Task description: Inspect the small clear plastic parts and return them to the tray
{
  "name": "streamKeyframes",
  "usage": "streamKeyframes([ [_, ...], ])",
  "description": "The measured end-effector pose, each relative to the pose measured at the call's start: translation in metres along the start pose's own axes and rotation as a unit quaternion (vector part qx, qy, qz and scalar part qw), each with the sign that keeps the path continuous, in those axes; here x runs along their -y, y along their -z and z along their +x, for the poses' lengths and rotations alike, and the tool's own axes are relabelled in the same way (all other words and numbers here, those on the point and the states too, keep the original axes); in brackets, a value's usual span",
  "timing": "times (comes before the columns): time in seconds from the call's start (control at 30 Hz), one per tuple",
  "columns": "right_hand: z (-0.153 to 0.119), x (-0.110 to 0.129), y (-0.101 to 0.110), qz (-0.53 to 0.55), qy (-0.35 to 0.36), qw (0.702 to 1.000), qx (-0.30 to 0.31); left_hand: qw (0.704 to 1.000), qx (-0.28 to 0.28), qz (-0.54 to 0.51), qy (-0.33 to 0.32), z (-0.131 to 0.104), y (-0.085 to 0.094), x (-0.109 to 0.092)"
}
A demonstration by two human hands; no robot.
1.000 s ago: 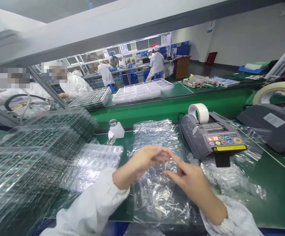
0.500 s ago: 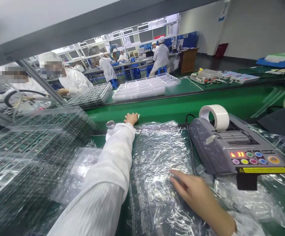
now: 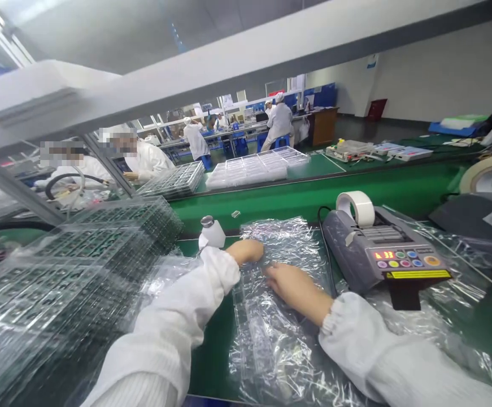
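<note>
My left hand [image 3: 248, 251] is bent over the far half of a crinkled clear plastic bag [image 3: 288, 333], its fingers turned away and hidden. Close to its right, my right hand [image 3: 295, 287] is low over the same plastic, fingers drawn together and curled; what is between them, if anything, cannot be made out. Under the film shows a flat clear tray [image 3: 249, 339] with faint ridges. A white bottle with a metal cap [image 3: 212, 232] stands just beyond my left sleeve. On the green conveyor belt past the hands lies a small clear piece [image 3: 235, 214].
Stacked clear trays [image 3: 101, 249] fill the left side. A grey tape dispenser [image 3: 381, 249] with a white tape roll [image 3: 358, 208] stands on the right, its black cable beside the bag. More trays [image 3: 254, 168] lie across the belt. Co-workers in white sit at the far left and back.
My left hand has come back from the belt to the bag, and a small clear piece now shows on the belt. My right hand has moved forward and left. The view has tilted up.
</note>
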State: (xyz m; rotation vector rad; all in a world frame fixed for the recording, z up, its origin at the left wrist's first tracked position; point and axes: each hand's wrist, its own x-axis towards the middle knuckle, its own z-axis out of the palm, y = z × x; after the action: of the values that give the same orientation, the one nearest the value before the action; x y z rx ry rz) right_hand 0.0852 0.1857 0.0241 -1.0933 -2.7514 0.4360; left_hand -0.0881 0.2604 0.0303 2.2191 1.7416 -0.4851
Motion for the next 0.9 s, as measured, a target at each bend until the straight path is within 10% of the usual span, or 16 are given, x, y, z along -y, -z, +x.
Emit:
streamKeyframes([
  [0.23, 0.024, -0.002, -0.025, -0.061, 0.069, 0.995, -0.031, 1.0, -0.009, -0.004, 0.024, -0.023, -0.007, -0.003],
  [0.63, 0.006, 0.001, -0.007, 0.01, 0.11, 0.99, -0.088, 0.986, -0.11, -0.1, 0.072, -0.044, -0.012, -0.009],
  [0.9, -0.068, -0.006, 0.058, 0.211, 0.087, 0.969, -0.096, 0.938, -0.023, -0.264, -0.222, -0.113, 0.029, -0.047],
])
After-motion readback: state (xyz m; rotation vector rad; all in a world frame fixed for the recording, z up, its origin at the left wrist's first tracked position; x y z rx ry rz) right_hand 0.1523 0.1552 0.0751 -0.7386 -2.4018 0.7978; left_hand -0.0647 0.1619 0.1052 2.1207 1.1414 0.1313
